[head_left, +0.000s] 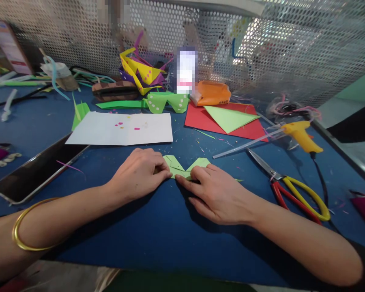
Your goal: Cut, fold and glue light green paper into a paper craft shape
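Observation:
A small folded light green paper (178, 165) with two raised lobes lies on the blue table (170, 243) between my hands. My left hand (140, 172) pinches its left end with thumb and curled fingers. My right hand (214, 192) rests on the right part, its index finger pressing the lower edge near the middle and the other fingers bent. Beyond my hands, a white folded sheet (149, 132) holds tiny coloured paper bits. Green paper glasses (167, 101) with pale squares sit behind it.
To the right are red-and-yellow scissors (281, 178), a yellow glue gun (302, 136) with a clear stick, and red paper (197, 117) under a green triangle (231, 117). A dark phone (39, 168) lies left. An orange packet (213, 93) and yellow paper shape (146, 73) stand near the mesh.

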Motion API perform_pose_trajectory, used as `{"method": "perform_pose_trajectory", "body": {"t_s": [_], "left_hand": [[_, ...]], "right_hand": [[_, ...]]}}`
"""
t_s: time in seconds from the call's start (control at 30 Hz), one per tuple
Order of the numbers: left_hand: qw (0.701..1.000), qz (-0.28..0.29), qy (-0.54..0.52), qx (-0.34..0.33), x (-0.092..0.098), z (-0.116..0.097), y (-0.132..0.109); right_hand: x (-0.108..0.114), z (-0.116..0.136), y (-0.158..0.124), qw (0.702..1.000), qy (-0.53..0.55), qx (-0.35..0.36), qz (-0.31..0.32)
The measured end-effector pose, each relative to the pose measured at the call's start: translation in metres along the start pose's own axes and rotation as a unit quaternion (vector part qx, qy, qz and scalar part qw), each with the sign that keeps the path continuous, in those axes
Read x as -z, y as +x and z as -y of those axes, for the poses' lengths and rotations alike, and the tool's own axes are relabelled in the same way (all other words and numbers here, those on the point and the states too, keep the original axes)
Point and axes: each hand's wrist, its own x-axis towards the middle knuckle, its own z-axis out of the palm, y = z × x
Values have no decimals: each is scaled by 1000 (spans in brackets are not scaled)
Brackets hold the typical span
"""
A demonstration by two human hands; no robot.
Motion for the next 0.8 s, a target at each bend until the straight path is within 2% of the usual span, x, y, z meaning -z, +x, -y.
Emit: {"method": "perform_pose_trajectory", "body": {"t_s": [0.13, 0.3, 0.47, 0.6, 0.8], "left_hand": [[999, 7, -24, 38, 4, 3, 0], [996, 42, -15, 81, 9, 4, 1], [995, 72, 36, 64, 13, 1, 4], [996, 60, 51, 42, 12, 0, 4], [994, 62, -2, 88, 13, 7, 1]], "right_hand": [[-2, -4, 2, 999, 28, 17, -5], [-6, -8, 2, 999, 35, 23, -14], [-6, -5, 0, 1000, 24, 18, -9], [-3, -2, 3, 1000, 11, 16, -2], [-2, 0, 9, 1000, -15, 23, -2]]}}
